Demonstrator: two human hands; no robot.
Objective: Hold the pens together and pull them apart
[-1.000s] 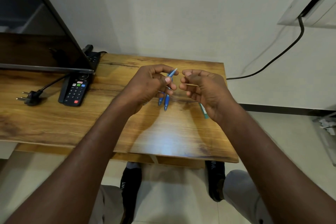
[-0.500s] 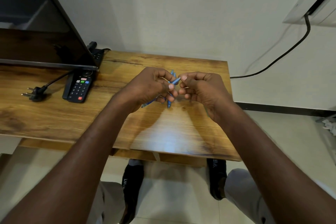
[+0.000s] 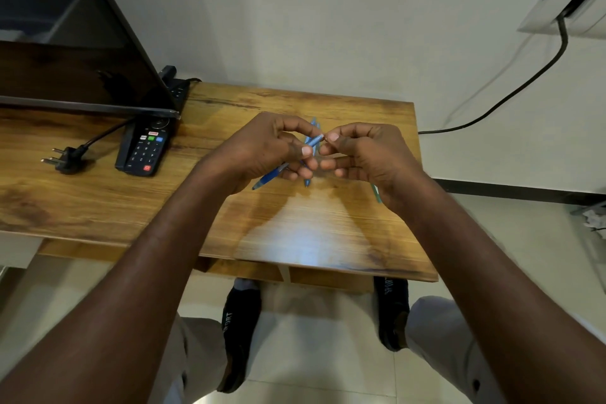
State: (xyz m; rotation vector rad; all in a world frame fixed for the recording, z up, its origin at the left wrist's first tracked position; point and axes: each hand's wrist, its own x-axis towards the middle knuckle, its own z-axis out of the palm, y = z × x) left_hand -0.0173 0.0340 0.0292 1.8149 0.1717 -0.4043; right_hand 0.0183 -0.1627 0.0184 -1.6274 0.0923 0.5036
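L hand point(image 3: 265, 149) curls round a slim blue plastic pen point(image 3: 272, 175), barrel slanting down past its palm, upper end poking out at the fingertips; R hand point(image 3: 367, 157) sits just beside it, thumb & forefinger pinched at that pen's top end; can't tell what, if anything, sits between them. Another thin blue pen point(image 3: 307, 179) lies on the wooden table point(image 3: 295, 233) under the fingers; a green stick-like pen point(image 3: 376, 193) peeks from under R wrist. Well off L hand's outer side: black remote point(image 3: 144, 151) w/ coloured buttons, black plug point(image 3: 67, 161), dark glossy screen point(image 3: 65, 75). Tabletop grain smooth, shiny.
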